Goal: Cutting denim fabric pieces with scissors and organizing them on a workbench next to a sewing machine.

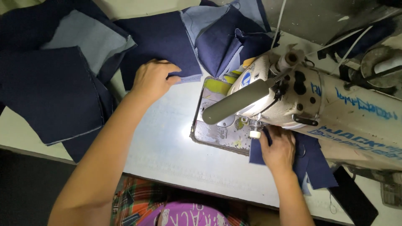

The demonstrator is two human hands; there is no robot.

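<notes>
My left hand (153,79) rests on the near edge of a dark blue denim piece (161,39) lying on the white table (167,142), with its fingers curled over the fabric's corner. My right hand (277,150) reaches under the head of a worn cream sewing machine (318,104) and grips a small dark blue fabric piece (312,161) beside the metal needle plate (213,134). The needle itself is hidden behind the machine head.
Stacks of dark and light blue denim pieces (54,83) cover the table's left side, and more folded pieces (228,35) lie behind the machine. A dark flat object (354,201) sits at the lower right. My patterned clothing shows below the table edge.
</notes>
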